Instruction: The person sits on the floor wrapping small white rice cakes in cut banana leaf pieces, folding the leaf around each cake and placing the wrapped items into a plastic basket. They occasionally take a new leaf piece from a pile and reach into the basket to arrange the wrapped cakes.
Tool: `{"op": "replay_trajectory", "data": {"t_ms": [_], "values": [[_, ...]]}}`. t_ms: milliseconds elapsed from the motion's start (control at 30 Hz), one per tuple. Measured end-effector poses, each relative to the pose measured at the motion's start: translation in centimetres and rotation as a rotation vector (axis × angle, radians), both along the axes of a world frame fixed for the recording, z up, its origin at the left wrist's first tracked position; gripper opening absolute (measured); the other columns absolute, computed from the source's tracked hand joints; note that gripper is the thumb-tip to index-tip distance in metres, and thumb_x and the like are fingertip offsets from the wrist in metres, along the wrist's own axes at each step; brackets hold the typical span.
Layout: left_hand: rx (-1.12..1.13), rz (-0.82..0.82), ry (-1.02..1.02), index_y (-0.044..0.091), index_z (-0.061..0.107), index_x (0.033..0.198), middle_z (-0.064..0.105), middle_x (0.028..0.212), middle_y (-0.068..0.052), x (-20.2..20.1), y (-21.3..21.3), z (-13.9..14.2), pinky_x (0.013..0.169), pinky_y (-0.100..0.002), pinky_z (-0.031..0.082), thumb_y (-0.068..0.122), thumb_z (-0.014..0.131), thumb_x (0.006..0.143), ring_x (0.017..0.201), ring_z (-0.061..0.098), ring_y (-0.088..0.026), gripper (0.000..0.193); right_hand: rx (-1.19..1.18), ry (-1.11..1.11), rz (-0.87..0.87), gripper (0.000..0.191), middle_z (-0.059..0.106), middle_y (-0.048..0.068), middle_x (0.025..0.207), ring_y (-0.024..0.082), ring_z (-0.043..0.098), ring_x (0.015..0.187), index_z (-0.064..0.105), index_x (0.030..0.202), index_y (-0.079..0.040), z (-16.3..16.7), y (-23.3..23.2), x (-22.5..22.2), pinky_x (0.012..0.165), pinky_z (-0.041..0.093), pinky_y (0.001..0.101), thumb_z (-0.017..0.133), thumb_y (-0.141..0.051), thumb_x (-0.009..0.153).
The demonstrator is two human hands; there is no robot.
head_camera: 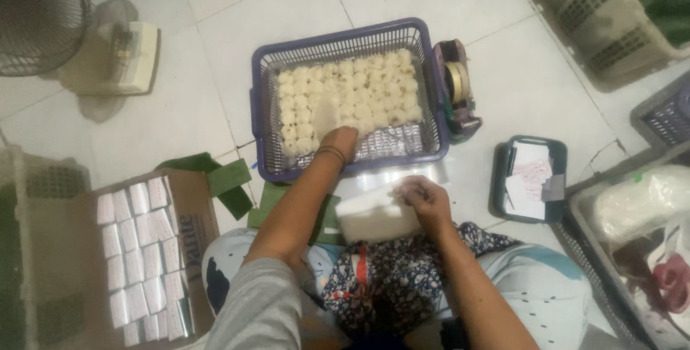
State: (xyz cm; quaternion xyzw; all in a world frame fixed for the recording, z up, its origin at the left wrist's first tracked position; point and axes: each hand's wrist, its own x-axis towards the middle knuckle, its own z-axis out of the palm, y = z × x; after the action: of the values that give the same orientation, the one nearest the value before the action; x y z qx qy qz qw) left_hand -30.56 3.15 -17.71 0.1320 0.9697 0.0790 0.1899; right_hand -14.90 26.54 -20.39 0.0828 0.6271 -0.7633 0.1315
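Person seated on tiled floor; left hand (338, 141) reaches into the purple basket (267, 106), fingers blurred among the pale round cakes (352, 95) packed in rows over its far half, so whether it already grips one I cannot tell. Right hand (424, 203) is closed on the edge of a white box (374, 220) resting on the lap, thumb and fingers pinching its near corner. Judged step: picking a cake for the box; the next move calls for a light pinch on one cake, lifted without disturbing its neighbours, while the box is held level.
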Motion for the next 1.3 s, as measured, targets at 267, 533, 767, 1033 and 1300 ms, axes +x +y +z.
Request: {"op": "replay_trajectory", "data": {"t_ms": [267,533,767,1033,1300], "values": [[0.017,-0.007,0.07,0.006,0.071,0.103,0.072,0.114,-0.023,-0.8,0.6,-0.4,0.091,-0.046,0.058,0.003,0.064,0.092,0.108,0.07,-0.038,0.013,0.225,-0.089,0.079,0.025,0.08,0.011,0.099,0.021,0.074,0.086,0.072,0.108,-0.004,1.8,-0.3,-0.2,0.079,0.061,0.0339,0.067,-0.023,0.093],[0.425,0.293,-0.176,0.002,0.069,0.106,0.073,0.107,-0.02,-2.1,-2.5,0.6,0.089,-0.042,0.058,0.016,0.085,0.073,0.1,0.071,-0.033,0.039,0.066,-0.007,0.141,0.026,0.078,0.014,0.102,0.022,0.074,0.094,0.071,0.111,-0.001,-1.5,-0.4,0.3,0.086,0.061,0.0345,0.07,-0.02,0.093],[1.43,0.816,-0.616,0.008,0.064,0.127,0.073,0.121,-0.017,3.9,-3.9,5.3,0.092,-0.036,0.061,0.024,0.078,0.081,0.105,0.073,-0.032,0.05,0.313,0.014,0.033,0.031,0.077,0.009,0.105,0.021,0.074,0.092,0.073,0.119,-0.007,4.9,-2.0,1.2,0.084,0.062,0.0346,0.068,-0.023,0.093],[1.577,0.724,-0.613,-0.003,0.059,0.124,0.072,0.121,-0.021,18.8,-1.4,10.6,0.105,-0.037,0.059,0.014,0.078,0.091,0.117,0.07,-0.03,0.041,0.641,0.663,-0.005,0.05,0.068,0.014,0.126,0.025,0.065,0.112,0.065,0.13,-0.007,15.4,-5.8,5.0,0.09,0.057,0.0342,0.082,-0.022,0.086],[2.317,0.656,-0.539,0.01,0.056,0.132,0.06,0.141,-0.019,26.8,-4.3,11.7,0.107,-0.049,0.056,0.007,0.067,0.087,0.13,0.059,-0.034,0.046,-0.01,0.318,-0.109,0.043,0.067,0.016,0.125,0.019,0.065,0.113,0.063,0.129,0.001,13.4,-8.4,9.3,0.098,0.057,0.033,0.076,-0.003,0.088]]}}
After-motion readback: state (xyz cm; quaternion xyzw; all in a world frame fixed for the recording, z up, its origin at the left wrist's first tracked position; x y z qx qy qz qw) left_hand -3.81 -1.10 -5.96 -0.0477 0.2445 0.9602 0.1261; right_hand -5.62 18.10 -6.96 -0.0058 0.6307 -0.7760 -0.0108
